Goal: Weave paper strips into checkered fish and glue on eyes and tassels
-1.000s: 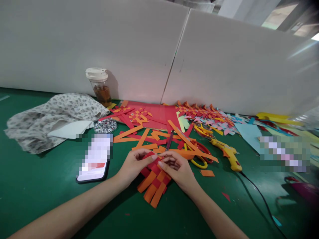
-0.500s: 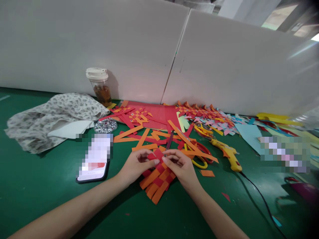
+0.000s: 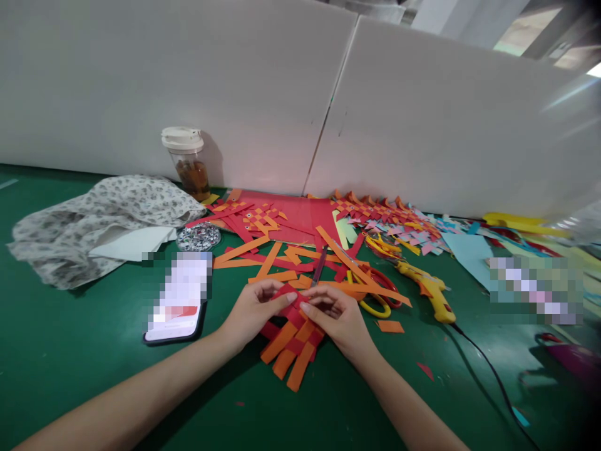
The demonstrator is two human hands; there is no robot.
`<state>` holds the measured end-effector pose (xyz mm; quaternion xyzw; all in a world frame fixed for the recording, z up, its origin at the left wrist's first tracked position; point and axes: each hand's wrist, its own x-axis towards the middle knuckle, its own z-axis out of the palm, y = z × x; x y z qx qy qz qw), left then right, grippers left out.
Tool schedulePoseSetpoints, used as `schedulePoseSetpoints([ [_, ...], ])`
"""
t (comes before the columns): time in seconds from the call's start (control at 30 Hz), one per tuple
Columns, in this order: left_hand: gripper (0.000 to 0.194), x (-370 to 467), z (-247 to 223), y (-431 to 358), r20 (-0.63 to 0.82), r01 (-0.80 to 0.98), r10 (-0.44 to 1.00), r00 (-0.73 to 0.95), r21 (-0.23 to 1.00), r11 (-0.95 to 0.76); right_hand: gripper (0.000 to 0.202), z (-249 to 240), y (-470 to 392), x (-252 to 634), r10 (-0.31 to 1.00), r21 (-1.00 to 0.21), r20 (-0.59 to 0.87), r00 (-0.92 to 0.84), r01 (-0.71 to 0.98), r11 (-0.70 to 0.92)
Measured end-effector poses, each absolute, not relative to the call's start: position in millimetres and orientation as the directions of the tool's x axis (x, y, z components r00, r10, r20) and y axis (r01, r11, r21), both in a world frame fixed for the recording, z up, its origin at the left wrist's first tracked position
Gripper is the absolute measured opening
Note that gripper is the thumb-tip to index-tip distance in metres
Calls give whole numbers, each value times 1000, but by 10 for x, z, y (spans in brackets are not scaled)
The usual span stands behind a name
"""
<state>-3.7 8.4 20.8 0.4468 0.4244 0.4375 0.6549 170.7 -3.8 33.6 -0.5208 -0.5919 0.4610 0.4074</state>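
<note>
A woven piece of red and orange paper strips (image 3: 293, 344) is between my two hands, its loose orange ends pointing down toward me. My left hand (image 3: 256, 313) pinches its upper left red part between thumb and fingers. From the other side, my right hand (image 3: 335, 316) grips the upper right edge, thumb on top. The fingertips under the paper are partly hidden. Loose orange and red strips (image 3: 272, 260) lie just beyond my hands. Yellow- and red-handled scissors (image 3: 375, 308) rest beside my right hand, partly under an orange strip.
A yellow glue gun (image 3: 434, 297) with a black cord lies right. Left are a phone (image 3: 181, 300), a tub of small shiny pieces (image 3: 200, 237), a patterned cloth (image 3: 107, 207) and a lidded cup (image 3: 188, 163). Finished woven fish (image 3: 263, 219) lie on red sheets before a white partition (image 3: 188, 69).
The red strips at the top of the woven piece have shifted and now lie flatter between my fingers. Its orange ends have swung slightly left and spread. My hands have barely moved.
</note>
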Motion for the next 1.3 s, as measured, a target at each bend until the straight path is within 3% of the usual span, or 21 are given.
schedulePoseSetpoints([
  [0.2, 25, -14, 201, 76, -113, -176, 960, 256, 971, 161, 20, 351, -39, 1694, 992, -955, 16, -126, 291, 53],
  [0.5, 27, -27, 193, 93, -215, -155, 928, 303, 950, 271, 22, 328, 29, 1741, 998, -973, 54, 10, 224, 51],
  [0.97, 32, -20, 173, 100, -187, -231, 950, 250, 941, 246, 30, 350, -18, 1707, 982, -958, -55, -179, 287, -2],
  [1.13, 37, -28, 253, 92, -149, -151, 963, 224, 971, 185, 29, 365, 0, 1751, 997, -993, -74, -11, 95, -73],
  [1.3, 42, -31, 363, 76, -254, -185, 952, 173, 941, 284, 32, 380, 17, 1770, 988, -991, -111, 105, -92, -102],
])
